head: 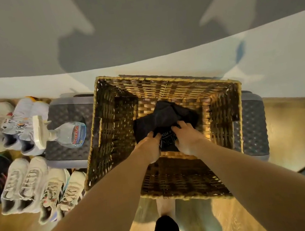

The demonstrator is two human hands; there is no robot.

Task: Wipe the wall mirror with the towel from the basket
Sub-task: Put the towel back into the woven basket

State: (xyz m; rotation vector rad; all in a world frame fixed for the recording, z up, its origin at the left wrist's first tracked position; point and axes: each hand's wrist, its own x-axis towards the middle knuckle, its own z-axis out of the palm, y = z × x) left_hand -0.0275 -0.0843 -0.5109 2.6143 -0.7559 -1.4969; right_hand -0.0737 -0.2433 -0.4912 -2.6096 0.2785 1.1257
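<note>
Both hands reaching deep into wicker basket (113, 120): left hand (149, 147) and right hand (185, 140) each pinching black towel (164, 113) lying bunched on the bottom, likely gathering it for lifting.

I see a dark grey step stool (253, 126) standing on the wooden floor (287, 135) against the wall. A wicker basket (110, 125) sits across its middle and a clear spray bottle (68, 135) lies at its left end. Sneakers (26, 184) line the floor beside it.
</note>
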